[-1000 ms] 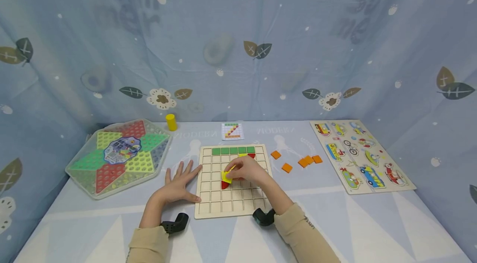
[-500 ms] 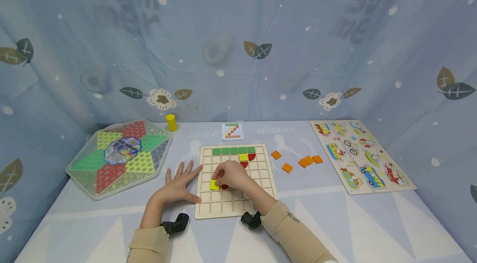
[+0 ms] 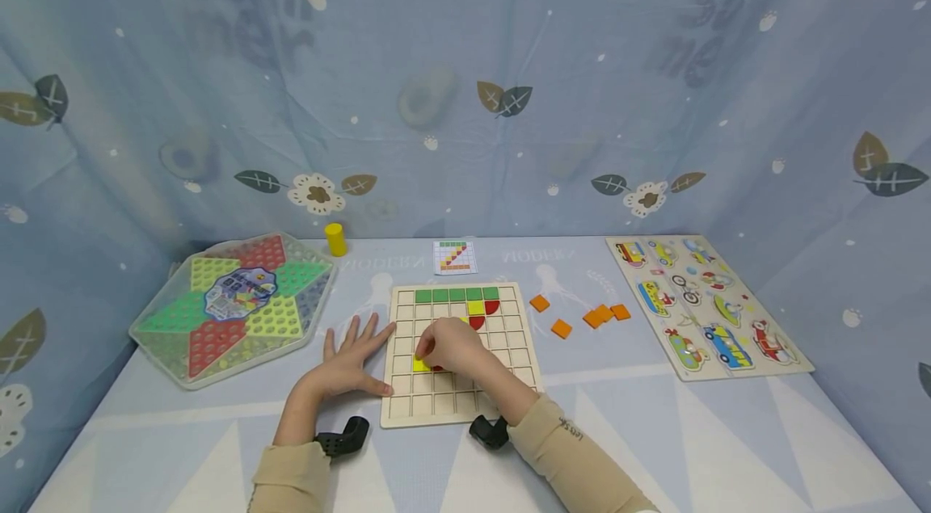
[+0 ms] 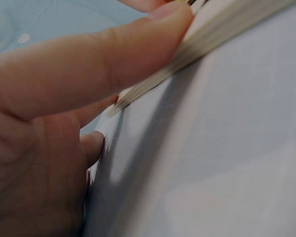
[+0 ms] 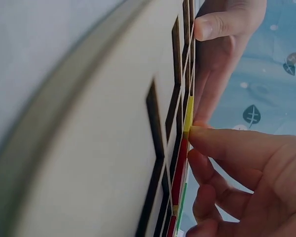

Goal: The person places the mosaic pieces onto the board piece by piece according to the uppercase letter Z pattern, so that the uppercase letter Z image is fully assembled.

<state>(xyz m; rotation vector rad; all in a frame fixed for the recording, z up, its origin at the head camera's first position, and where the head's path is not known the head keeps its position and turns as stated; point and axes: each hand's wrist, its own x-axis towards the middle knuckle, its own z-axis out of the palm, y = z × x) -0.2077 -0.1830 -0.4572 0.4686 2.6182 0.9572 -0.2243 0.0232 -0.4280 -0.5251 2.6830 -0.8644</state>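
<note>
My right hand (image 3: 454, 347) is over the wooden grid board (image 3: 465, 408), its thumb and fingertips on a yellow square tile (image 3: 420, 364) in the lower left part of the grid. In the right wrist view that yellow tile lies about level with the board, beside a red tile (image 5: 179, 170). With fingers spread, my left hand (image 3: 345, 372) rests on the table; its thumb and a fingertip touch the board's left edge. A row of green square tiles (image 3: 458, 295) lies along the top. Below it sit a yellow tile (image 3: 475, 308) and red quarter-round tiles (image 3: 492, 307); my right hand hides part of the diagonal.
Several orange tiles (image 3: 592, 319) lie loose right of the board. Behind it is a pattern card (image 3: 456, 258). A hexagonal peg game box (image 3: 240, 303) and a yellow cylinder (image 3: 335, 240) stand left; a vehicle picture puzzle (image 3: 698, 303) lies right.
My right hand carried the yellow tile left and toward me, from mid-board to a lower left cell, then stayed there with the tile seated lower. My left hand has not moved.
</note>
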